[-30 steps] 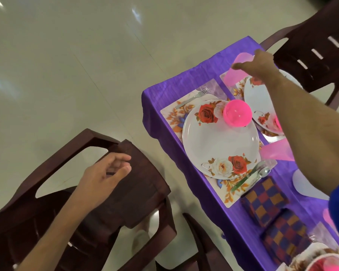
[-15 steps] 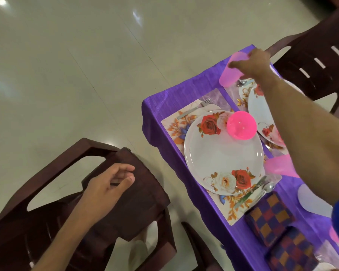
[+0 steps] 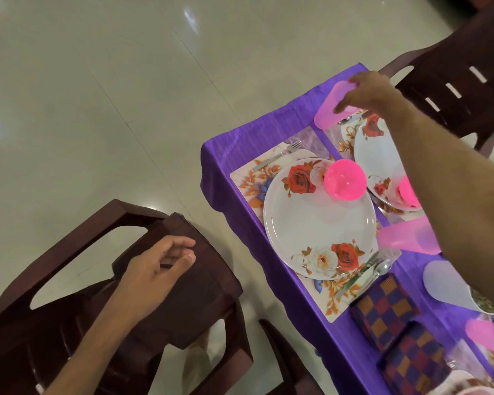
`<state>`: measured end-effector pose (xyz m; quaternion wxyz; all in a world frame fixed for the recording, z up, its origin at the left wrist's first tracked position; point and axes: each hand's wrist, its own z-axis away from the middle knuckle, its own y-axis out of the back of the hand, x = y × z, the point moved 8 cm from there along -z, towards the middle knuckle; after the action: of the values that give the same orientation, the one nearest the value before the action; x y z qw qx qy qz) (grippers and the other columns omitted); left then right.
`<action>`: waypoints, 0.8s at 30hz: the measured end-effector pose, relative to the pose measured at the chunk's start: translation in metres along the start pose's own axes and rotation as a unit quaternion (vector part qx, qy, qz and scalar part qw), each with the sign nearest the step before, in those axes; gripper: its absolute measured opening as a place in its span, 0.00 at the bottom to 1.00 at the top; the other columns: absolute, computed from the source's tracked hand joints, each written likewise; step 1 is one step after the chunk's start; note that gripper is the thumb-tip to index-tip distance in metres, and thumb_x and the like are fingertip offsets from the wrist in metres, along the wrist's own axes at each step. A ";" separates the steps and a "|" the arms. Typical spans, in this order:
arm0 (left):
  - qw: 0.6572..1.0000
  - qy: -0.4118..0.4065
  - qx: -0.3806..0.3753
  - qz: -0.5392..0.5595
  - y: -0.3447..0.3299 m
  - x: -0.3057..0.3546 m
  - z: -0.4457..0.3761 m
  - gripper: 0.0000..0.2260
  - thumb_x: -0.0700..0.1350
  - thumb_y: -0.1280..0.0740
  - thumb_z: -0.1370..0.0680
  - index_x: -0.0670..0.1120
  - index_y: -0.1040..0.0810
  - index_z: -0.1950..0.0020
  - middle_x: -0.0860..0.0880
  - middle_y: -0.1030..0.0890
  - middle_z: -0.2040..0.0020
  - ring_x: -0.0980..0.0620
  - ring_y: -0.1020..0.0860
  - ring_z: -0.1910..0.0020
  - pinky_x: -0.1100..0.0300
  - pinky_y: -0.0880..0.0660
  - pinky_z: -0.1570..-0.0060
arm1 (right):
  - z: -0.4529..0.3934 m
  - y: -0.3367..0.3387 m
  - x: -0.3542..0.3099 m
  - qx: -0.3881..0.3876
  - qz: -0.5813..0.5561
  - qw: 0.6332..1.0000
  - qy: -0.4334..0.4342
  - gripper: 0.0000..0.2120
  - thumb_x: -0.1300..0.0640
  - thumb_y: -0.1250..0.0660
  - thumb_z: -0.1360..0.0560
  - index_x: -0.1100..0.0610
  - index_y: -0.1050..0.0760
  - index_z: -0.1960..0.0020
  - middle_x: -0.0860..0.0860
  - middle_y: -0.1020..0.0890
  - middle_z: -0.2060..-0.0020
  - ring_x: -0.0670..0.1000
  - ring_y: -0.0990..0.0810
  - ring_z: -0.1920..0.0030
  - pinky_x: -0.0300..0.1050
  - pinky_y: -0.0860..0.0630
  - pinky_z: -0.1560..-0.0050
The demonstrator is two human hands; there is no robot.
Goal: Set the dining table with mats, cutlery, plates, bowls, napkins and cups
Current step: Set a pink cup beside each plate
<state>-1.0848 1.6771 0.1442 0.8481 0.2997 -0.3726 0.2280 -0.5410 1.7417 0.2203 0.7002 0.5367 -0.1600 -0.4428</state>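
At far table corner, right hand (image 3: 367,94) grips half-hidden pink cup (image 3: 330,111), forearm covers second bowl (image 3: 407,191), left hand (image 3: 157,266) loose.

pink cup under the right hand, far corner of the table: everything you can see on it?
The pink cup is translucent, plastic-looking, a plain tapered tumbler with no handle. It appears tilted, its wider end toward the camera. The right hand has its grip on the upper part, fingers curled over it. It sits at the far corner of the purple tablecloth, beside the far plate. Whether its base touches the cloth cannot be told.
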 end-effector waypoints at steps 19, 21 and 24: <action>0.996 -0.067 0.045 -0.038 0.060 0.024 0.078 0.09 0.51 0.29 0.19 0.58 0.18 0.38 0.61 0.15 0.47 0.65 0.18 0.45 0.78 0.29 0.50 | 0.184 0.016 -0.053 0.155 0.025 0.960 0.231 0.23 0.53 0.29 0.23 0.62 0.25 0.32 0.62 0.26 0.32 0.59 0.29 0.30 0.47 0.36 0.31; 0.995 -0.074 0.053 -0.044 0.075 0.019 0.102 0.10 0.51 0.29 0.19 0.57 0.19 0.38 0.61 0.15 0.47 0.65 0.19 0.46 0.79 0.30 0.51 | 0.235 0.008 -0.063 0.172 0.023 0.948 0.267 0.20 0.50 0.32 0.23 0.60 0.22 0.35 0.60 0.22 0.35 0.57 0.26 0.33 0.48 0.34 0.32; 0.993 -0.090 0.060 -0.043 0.098 0.006 0.141 0.10 0.50 0.28 0.19 0.57 0.18 0.38 0.61 0.15 0.46 0.67 0.19 0.47 0.80 0.30 0.51 | 0.313 -0.010 -0.071 0.190 -0.003 0.938 0.291 0.18 0.49 0.32 0.23 0.59 0.19 0.39 0.58 0.18 0.41 0.56 0.23 0.38 0.42 0.35 0.37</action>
<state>-1.2108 1.6522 0.2582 0.8007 0.3851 -0.4198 0.1854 -0.8036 1.6067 0.3453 0.5996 0.7658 -0.0283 -0.2307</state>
